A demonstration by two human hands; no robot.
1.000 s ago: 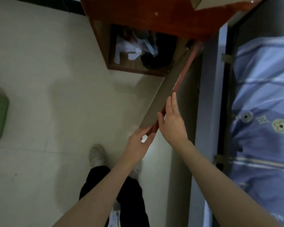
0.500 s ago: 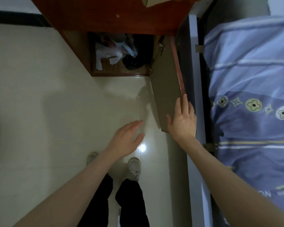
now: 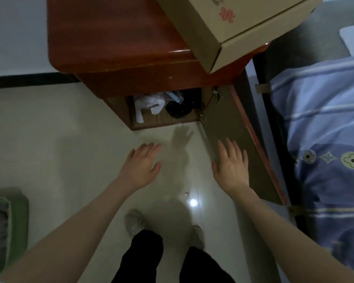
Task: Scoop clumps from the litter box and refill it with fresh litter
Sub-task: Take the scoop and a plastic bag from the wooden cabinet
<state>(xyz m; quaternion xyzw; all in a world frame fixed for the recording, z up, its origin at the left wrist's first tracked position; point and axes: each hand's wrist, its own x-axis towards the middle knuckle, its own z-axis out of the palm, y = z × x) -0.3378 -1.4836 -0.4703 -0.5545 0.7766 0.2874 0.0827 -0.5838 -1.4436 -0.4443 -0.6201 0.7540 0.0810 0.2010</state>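
Floor tiles (image 3: 59, 150), pale and glossy, fill most of the view, with a bed in a blue patterned cover (image 3: 325, 139) along the right edge. A red-brown wooden cabinet (image 3: 114, 43) stands at the top, a cardboard box (image 3: 229, 23) resting on it and its door (image 3: 233, 127) swung wide open toward the bed. The green litter box (image 3: 14, 225) sits at the lower left edge, well apart from both hands. The right hand (image 3: 231, 166) is spread flat with straight fingers in front of the door's inner face; whether it touches is unclear. The left hand (image 3: 141, 164) hovers open above the floor, holding nothing. White crumpled plastic (image 3: 149, 104) lies inside the cabinet.
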